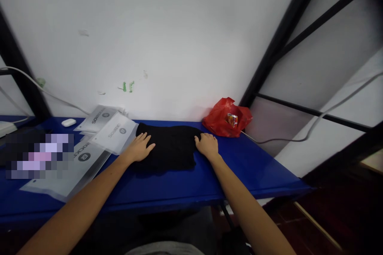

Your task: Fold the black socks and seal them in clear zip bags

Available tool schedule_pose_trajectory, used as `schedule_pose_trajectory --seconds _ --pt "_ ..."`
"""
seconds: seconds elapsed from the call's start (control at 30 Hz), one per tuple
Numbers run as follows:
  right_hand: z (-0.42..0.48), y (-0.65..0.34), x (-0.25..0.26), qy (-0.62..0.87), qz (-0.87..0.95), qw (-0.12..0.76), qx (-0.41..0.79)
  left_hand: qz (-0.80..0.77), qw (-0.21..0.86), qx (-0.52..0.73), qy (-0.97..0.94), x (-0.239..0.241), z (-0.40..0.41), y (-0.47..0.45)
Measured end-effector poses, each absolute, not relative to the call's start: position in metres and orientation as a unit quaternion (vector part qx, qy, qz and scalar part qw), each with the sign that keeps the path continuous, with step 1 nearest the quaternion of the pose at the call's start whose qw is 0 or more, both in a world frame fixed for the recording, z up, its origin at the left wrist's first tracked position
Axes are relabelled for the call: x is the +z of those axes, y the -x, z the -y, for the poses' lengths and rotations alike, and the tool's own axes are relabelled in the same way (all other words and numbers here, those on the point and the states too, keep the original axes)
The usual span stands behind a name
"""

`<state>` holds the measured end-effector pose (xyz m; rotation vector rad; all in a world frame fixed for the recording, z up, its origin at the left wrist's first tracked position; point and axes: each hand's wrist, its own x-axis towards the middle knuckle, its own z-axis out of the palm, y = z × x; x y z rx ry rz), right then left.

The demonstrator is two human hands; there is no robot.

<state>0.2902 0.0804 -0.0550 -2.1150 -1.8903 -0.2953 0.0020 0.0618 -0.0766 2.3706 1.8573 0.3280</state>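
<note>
- both my arms reach forward over the blue table [239, 171], palms down, my left forearm angled in from the left and my right from the right.
- my left hand [139, 148] rests flat, fingers loosely spread and thumb out to the right.
- my right hand [208, 144] is low, fingers pointing away from me and thumb out to the left; i cannot tell whether it pinches any fabric.
- the black cloth [170, 147] lies on the table between my hands, its left end under my left fingers, its narrower right end at my right hand, near the red bag [220, 121].
- its dark folds are hard to make out.
- my left forearm partly covers the printed plastic sleeves [115, 132]; a blurred patch hides what lies farther left.
</note>
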Motion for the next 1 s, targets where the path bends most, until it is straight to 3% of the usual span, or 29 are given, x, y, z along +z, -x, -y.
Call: schedule_pose_trajectory --seconds 0.13,0.27,0.43,0.77,0.87,1.0 --pt "-0.083 -0.288 -0.058 0.692 0.689 0.174 -0.128 -0.611 0.063 0.110 -0.782 -0.076 -0.061 -0.002" --pt "-0.092 -0.290 -0.068 0.622 0.760 0.174 -0.074 -0.601 0.065 0.111 -0.789 -0.073 -0.058 -0.003" --pt "-0.103 -0.296 -0.081 0.645 0.750 0.145 -0.001 -0.589 0.089 0.112 -0.795 -0.072 -0.057 -0.003" --pt "-0.104 -0.299 -0.081 0.650 0.746 0.144 0.036 -0.604 0.102 0.072 -0.787 -0.071 -0.056 -0.005" --pt "-0.099 -0.299 -0.075 0.644 0.743 0.182 0.027 -0.605 0.080 0.078 -0.788 -0.065 -0.052 -0.007" --pt "-0.077 -0.285 -0.054 0.594 0.744 0.303 -0.034 -0.569 -0.022 0.131 -0.811 -0.044 -0.034 -0.017"
